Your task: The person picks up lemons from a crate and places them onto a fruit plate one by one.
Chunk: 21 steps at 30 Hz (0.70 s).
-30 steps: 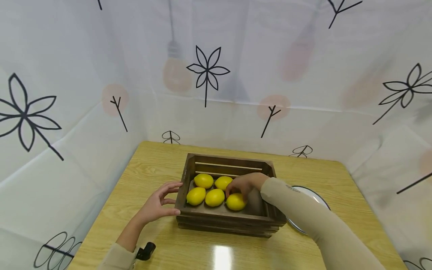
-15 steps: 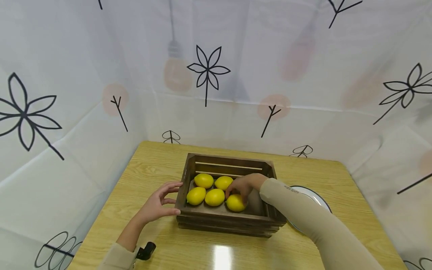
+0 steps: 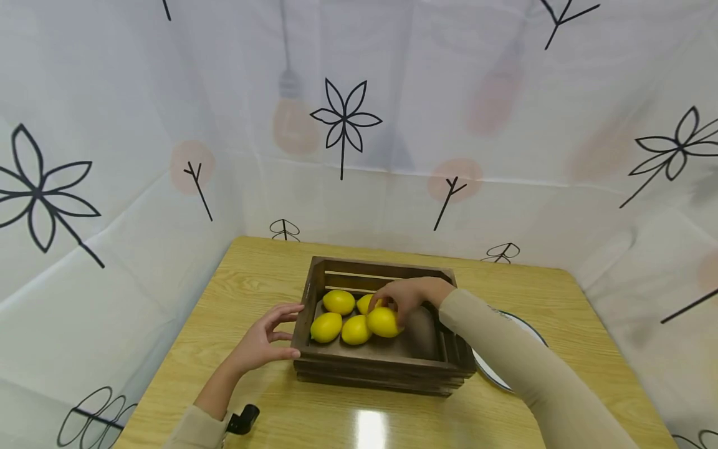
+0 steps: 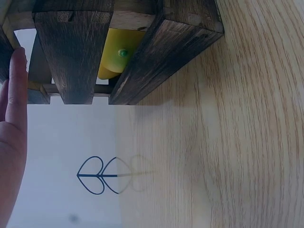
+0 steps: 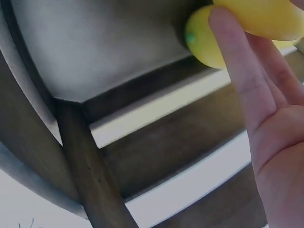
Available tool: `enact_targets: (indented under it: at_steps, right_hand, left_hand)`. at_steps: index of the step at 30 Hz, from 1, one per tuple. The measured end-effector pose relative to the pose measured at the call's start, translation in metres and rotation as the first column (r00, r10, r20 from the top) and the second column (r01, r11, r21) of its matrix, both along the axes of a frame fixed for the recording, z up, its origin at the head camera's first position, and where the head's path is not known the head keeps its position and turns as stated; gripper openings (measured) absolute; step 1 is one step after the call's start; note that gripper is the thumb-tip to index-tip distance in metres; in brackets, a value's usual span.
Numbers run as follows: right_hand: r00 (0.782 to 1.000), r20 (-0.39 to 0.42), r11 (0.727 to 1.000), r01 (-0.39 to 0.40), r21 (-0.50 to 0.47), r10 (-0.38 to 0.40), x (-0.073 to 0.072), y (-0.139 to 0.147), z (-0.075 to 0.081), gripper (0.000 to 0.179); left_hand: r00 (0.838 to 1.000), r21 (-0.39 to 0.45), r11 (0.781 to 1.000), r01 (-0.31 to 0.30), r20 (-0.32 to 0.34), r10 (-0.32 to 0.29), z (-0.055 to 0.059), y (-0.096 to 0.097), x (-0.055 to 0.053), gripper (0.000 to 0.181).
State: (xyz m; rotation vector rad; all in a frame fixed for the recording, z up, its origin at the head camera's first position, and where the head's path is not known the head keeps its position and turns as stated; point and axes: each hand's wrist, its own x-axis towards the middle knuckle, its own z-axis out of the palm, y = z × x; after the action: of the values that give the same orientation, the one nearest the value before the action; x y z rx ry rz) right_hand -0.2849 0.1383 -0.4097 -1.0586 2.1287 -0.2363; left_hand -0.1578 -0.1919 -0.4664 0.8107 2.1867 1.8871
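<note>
A dark wooden crate [image 3: 387,374] stands on the table with several yellow lemons in it. My right hand [image 3: 406,296] reaches over its right end and pinches one lemon [image 3: 384,323], raised a little off the crate floor. In the right wrist view the fingers rest along that lemon [image 5: 270,16], and another lemon [image 5: 204,40] shows behind them. At the crate's left end, my left hand [image 3: 258,343] is spread with thumb and fingertips touching the rim. The left wrist view shows a straight finger [image 4: 18,95] against the slats and a lemon [image 4: 118,52] through a gap.
A white plate with a dark rim [image 3: 493,371] lies right of the crate, partly hidden by the right sleeve [image 3: 505,349]. The wooden table [image 3: 269,268] is bounded by a patterned white cloth [image 3: 381,206] at the back and sides. A black wrist-camera mount [image 3: 243,420] sits by the left wrist.
My right hand has lifted the front right lemon and moved it slightly up and to the left, close to its neighbours. The left hand and the crate have stayed in place.
</note>
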Motion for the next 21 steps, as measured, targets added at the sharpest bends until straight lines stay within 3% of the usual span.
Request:
enact_targets:
  at_steps: [12,21]
  right_hand:
    - [0.998,-0.05,0.988,0.033,-0.152,-0.041,0.002,0.003,0.018,0.065]
    - [0.994,0.003,0.953,0.101,-0.285,-0.105,0.005,0.009,0.028,0.066]
  left_hand:
    - [1.0,0.007,1.0,0.01,0.0,-0.01,0.003,0.002,0.0,0.069]
    - [1.0,0.011,1.0,0.003,0.012,-0.003,0.002,0.001,0.001,0.069]
